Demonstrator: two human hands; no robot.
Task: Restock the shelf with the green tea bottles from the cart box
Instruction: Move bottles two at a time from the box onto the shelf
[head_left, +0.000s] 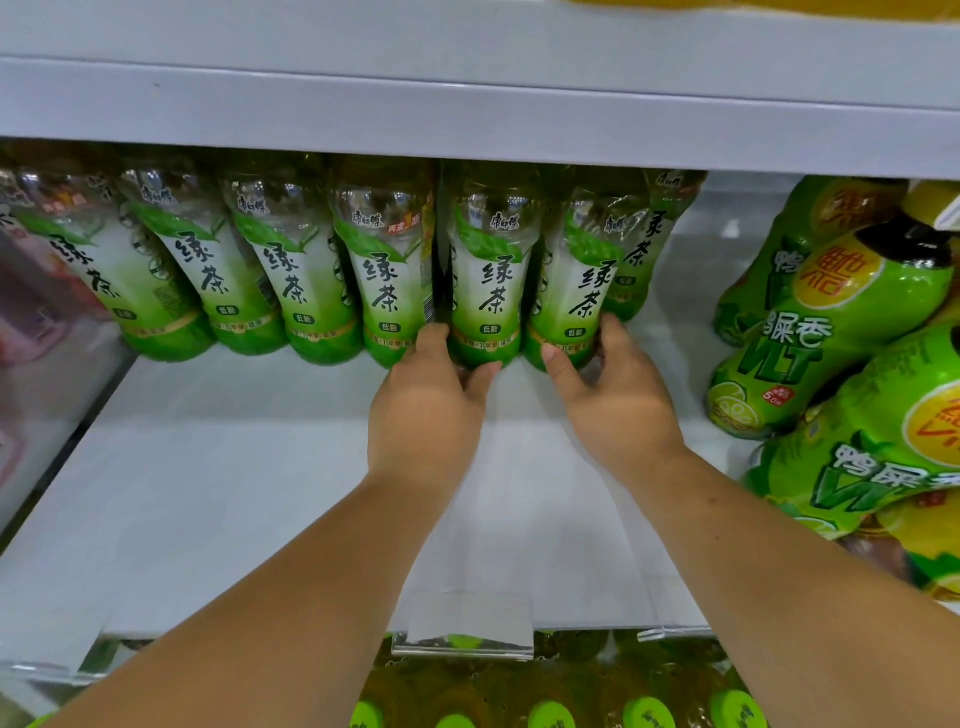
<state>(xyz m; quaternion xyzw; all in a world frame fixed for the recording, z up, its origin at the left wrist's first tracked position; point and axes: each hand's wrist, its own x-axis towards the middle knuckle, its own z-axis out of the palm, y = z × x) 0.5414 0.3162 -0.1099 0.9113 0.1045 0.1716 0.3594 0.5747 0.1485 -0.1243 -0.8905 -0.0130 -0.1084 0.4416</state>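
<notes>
Several green tea bottles stand in a row at the back of a white shelf (234, 493). My left hand (428, 410) grips the base of one bottle (488, 280) near the middle of the row, thumb on its right side. My right hand (613, 395) grips the base of the bottle (576, 291) just to its right, thumb in front and fingers round its right side. Both bottles stand upright on the shelf, in line with the others. The cart box is out of view.
Bright green bottles of another drink (831, 322) lie stacked at the right end of the shelf. A pinkish product (31, 322) sits behind a clear divider at the left. The shelf above (467, 119) hangs low over the bottle tops. Green caps (550, 714) show on the shelf below.
</notes>
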